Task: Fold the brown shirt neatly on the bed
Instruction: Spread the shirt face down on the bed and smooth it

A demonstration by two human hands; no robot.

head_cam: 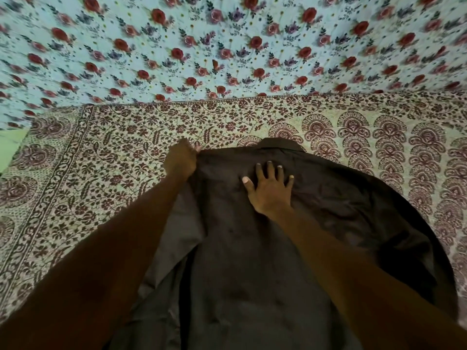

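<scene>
The brown shirt (242, 261) lies spread on the bed, collar (279, 144) pointing away from me, body running down to the bottom edge of the view. My left hand (180, 161) is closed on the shirt's left shoulder edge, pinching the cloth. A lighter fold of the shirt's left side shows beneath my left forearm. My right hand (269, 186) rests flat on the upper back of the shirt just below the collar, fingers spread. The shirt's right side bulges out in a dark curve (394, 223).
A cream bedcover (101, 160) with a maroon floral and paisley print lies under the shirt. Behind it hangs or lies a light blue cloth (227, 46) with red roses. A green patch (10, 145) shows at the far left.
</scene>
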